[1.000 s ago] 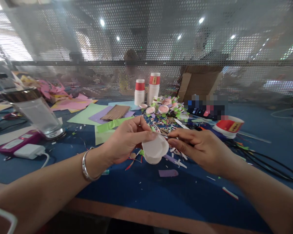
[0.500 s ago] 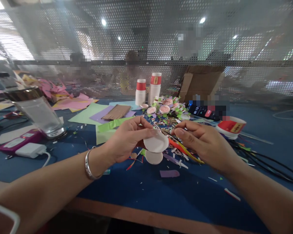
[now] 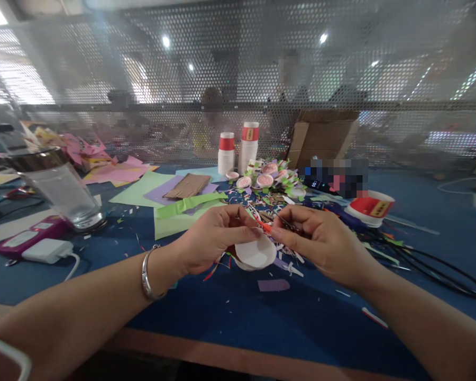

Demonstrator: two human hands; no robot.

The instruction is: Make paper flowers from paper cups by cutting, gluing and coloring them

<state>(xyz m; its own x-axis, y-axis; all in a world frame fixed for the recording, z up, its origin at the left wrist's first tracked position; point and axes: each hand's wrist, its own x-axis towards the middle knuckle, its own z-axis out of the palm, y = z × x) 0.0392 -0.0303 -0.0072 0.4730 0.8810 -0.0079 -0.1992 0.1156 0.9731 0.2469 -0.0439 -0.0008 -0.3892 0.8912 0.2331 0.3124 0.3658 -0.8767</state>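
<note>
My left hand [image 3: 220, 233] is closed, its thumb and fingers pinching a round white paper piece [image 3: 257, 251] with a raised rim, like the bottom of a paper cup. My right hand [image 3: 313, 230] is close beside it on the right, with thumb and fingers pressed together on a thin dark tool [image 3: 286, 221], mostly hidden by the fingers. An orange strip [image 3: 264, 226] shows between the two hands; whether it is held I cannot tell. Paper scraps [image 3: 287, 264] lie below and behind the hands.
Paper cup stacks [image 3: 226, 153] stand at the back beside decorated paper discs [image 3: 265, 180]. A glass bottle [image 3: 63, 190] and purple power strip [image 3: 31, 233] are left. Coloured sheets [image 3: 137, 189] lie behind my left hand. On the right are a red-and-white cup [image 3: 373, 208], a phone [image 3: 321, 180] and black cables [image 3: 428, 264].
My right hand has moved left and down, close to the white piece. My left hand has lowered and tilted the piece slightly. The other white disc below it no longer shows separately.
</note>
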